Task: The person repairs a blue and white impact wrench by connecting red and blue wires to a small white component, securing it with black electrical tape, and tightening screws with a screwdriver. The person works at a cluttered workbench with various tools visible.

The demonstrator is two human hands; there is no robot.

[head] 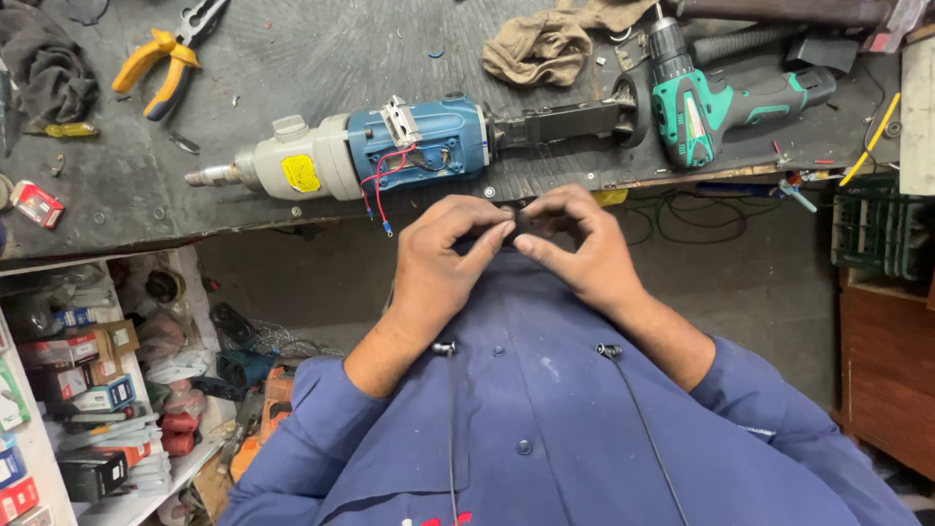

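Head camera view: two bare hands meet over a small dark part just in front of a workbench's near edge.

Left hand [438, 258] and right hand [575, 248] pinch the small black part [518, 222] between thumbs and fingertips, both closed on it; it is mostly hidden, its shape unclear. Beyond them, on the dark workbench [321, 58], lies a blue-and-grey power tool [390, 148] with its casing open and red wires hanging toward the bench edge. A teal cordless drill [716, 102], yellow-handled pliers [166, 58] and a tan rag [550, 44] lie well apart around it. Bare floor shows below the hands. Shelves [78, 390] at lower left hold small boxes and parts.
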